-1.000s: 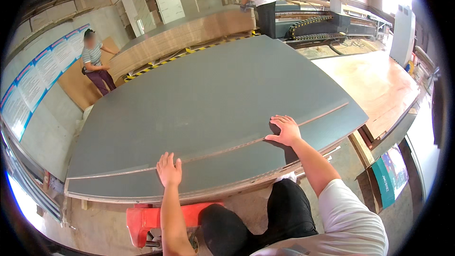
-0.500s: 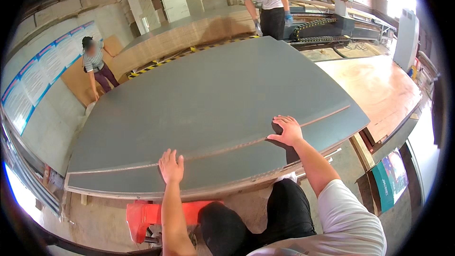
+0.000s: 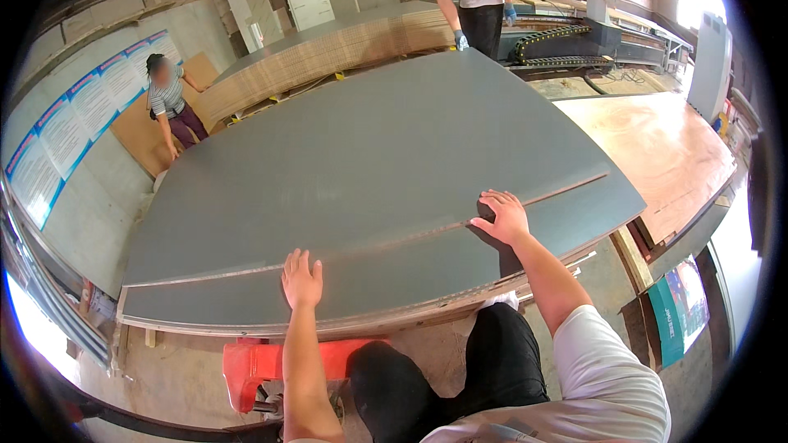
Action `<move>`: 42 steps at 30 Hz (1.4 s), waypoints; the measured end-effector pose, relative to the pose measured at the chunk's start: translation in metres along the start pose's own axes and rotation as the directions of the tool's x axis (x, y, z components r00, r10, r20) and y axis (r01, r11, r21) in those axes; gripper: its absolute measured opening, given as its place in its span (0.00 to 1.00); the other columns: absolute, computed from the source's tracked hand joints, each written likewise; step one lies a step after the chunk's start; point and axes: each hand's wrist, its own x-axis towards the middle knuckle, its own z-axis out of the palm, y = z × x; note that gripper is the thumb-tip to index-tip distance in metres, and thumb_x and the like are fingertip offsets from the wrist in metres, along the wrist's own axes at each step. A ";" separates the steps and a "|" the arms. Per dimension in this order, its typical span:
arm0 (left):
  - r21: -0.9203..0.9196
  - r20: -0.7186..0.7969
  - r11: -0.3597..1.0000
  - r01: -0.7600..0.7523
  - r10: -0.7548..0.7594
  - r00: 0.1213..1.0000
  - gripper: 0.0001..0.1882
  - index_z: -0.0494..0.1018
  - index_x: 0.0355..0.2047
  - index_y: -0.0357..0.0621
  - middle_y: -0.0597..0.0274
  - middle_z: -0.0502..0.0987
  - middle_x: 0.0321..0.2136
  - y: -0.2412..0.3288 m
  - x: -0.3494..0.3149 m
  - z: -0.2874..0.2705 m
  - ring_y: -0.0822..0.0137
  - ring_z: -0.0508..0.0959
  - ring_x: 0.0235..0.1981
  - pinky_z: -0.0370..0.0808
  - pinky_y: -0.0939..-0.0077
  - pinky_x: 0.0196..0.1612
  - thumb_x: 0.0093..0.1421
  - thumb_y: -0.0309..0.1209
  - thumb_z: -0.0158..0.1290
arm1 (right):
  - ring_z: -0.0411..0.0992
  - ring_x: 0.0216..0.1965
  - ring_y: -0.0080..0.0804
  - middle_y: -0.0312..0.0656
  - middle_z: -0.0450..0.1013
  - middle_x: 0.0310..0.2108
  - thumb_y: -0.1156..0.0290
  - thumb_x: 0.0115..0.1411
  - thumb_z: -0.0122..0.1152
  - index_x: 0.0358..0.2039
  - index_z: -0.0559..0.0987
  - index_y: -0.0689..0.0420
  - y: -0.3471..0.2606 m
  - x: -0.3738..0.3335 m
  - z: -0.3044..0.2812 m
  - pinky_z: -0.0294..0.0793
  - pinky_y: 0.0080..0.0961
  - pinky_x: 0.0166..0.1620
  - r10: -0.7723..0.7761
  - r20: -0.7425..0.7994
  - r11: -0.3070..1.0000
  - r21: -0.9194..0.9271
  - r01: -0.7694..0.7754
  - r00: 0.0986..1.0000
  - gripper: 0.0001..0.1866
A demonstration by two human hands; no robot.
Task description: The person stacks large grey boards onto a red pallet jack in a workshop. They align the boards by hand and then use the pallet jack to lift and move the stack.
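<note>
A large grey board (image 3: 361, 156) lies flat on top of another grey board (image 3: 386, 283), which shows as a strip along the near side. My left hand (image 3: 302, 279) rests at the upper board's pale near edge, fingers stretched forward. Farther right, my right hand (image 3: 503, 217) lies over that same edge with its thumb spread. Neither hand grips anything; both are open. A dark patch beside the right fingers is partly covered, and I cannot make it out.
A person in striped top (image 3: 170, 98) touches the board's far left side. Another person's gloved hand (image 3: 461, 39) meets its far corner. Behind stands a stack of boards (image 3: 328, 53). Wooden sheets (image 3: 657, 148) lie right; a red machine part (image 3: 250, 369) sits below the near edge.
The upper board has slid slightly away from me, widening the near strip and covering most of the striped floor tape. My hands moved with it. The far person's glove has come to the corner.
</note>
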 end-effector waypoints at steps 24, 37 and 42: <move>-0.013 0.041 1.000 -0.010 0.011 0.999 0.27 0.78 0.66 0.45 0.55 0.75 0.72 -0.004 0.001 0.001 0.51 0.68 0.75 0.62 0.50 0.78 0.74 0.47 0.55 | 0.83 0.52 0.45 0.37 0.88 0.48 0.62 0.70 0.66 0.42 0.89 0.50 0.017 0.000 0.027 0.82 0.45 0.56 -0.054 -0.197 0.998 0.016 0.059 0.979 0.08; -0.004 0.081 0.999 0.038 -0.037 0.996 0.29 0.76 0.69 0.48 0.59 0.72 0.75 -0.002 0.001 -0.003 0.55 0.66 0.77 0.60 0.53 0.81 0.74 0.48 0.53 | 0.83 0.51 0.46 0.40 0.87 0.48 0.64 0.69 0.68 0.43 0.89 0.53 0.016 0.002 0.026 0.82 0.45 0.54 -0.022 -0.170 1.000 0.017 0.025 0.985 0.09; 0.000 0.097 0.999 0.037 -0.037 0.995 0.29 0.76 0.70 0.50 0.59 0.71 0.75 -0.002 0.002 -0.004 0.55 0.66 0.77 0.60 0.52 0.80 0.74 0.49 0.52 | 0.83 0.51 0.46 0.39 0.87 0.47 0.62 0.69 0.67 0.43 0.88 0.53 0.014 0.001 0.023 0.82 0.44 0.54 -0.063 -0.190 0.997 0.021 0.069 0.980 0.09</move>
